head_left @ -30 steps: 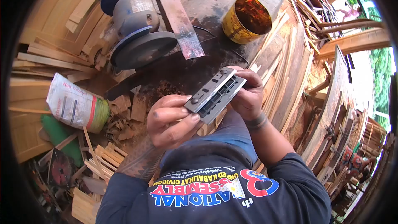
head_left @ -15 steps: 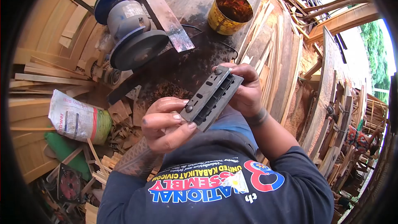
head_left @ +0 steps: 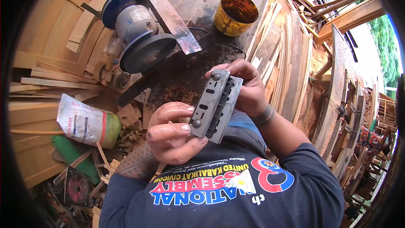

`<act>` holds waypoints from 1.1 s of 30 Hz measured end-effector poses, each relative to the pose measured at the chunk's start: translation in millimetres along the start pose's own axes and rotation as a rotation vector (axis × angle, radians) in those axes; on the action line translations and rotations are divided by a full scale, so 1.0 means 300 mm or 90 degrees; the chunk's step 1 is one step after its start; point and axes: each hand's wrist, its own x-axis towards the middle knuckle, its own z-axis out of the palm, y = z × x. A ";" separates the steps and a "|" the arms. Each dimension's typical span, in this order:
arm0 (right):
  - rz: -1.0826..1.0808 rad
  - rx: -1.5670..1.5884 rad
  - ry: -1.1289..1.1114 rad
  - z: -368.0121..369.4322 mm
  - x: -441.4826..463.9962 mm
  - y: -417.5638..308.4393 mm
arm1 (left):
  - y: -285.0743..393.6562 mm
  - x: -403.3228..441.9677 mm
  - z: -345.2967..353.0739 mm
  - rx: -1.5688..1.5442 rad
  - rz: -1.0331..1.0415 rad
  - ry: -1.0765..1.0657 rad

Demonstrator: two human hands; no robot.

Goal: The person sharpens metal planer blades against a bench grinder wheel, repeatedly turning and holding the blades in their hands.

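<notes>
A grey metal block (head_left: 209,103) with oval slots, a round-headed bolt near each end and a row of notches along its open side is held between my hands in front of my shirt. My left hand (head_left: 175,133) pinches its lower end between thumb and fingers. Around the upper end, my right hand (head_left: 249,86) is closed, with some fingers hidden behind the metal. The block's exact kind cannot be made out.
Beyond my hands a bench grinder (head_left: 147,52) stands on the stained wooden worktop, beside a flat metal strip (head_left: 173,19). A yellow stained tub (head_left: 236,14) sits farther right. Wood strips (head_left: 278,55) lie right; a sack (head_left: 86,120) and wood scraps lie left.
The metal block has turned in my hands, standing steeper and showing more of its slotted face. Both hands keep hold of it. The whole view has shifted slightly.
</notes>
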 end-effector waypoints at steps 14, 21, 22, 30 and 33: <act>0.050 -0.009 0.043 0.071 -0.008 0.014 | 0.013 0.028 0.013 -0.009 0.041 0.064; 0.025 -0.010 0.013 0.078 -0.013 0.017 | 0.028 0.009 0.023 -0.014 0.047 0.081; 0.031 0.010 0.006 0.083 -0.013 0.012 | 0.031 0.006 0.024 -0.015 0.047 0.081; 0.010 -0.007 -0.022 0.097 -0.018 -0.014 | 0.035 -0.018 0.017 0.013 0.054 0.080; 0.003 -0.070 -0.018 0.089 -0.021 -0.003 | 0.041 -0.015 0.015 0.010 0.051 0.086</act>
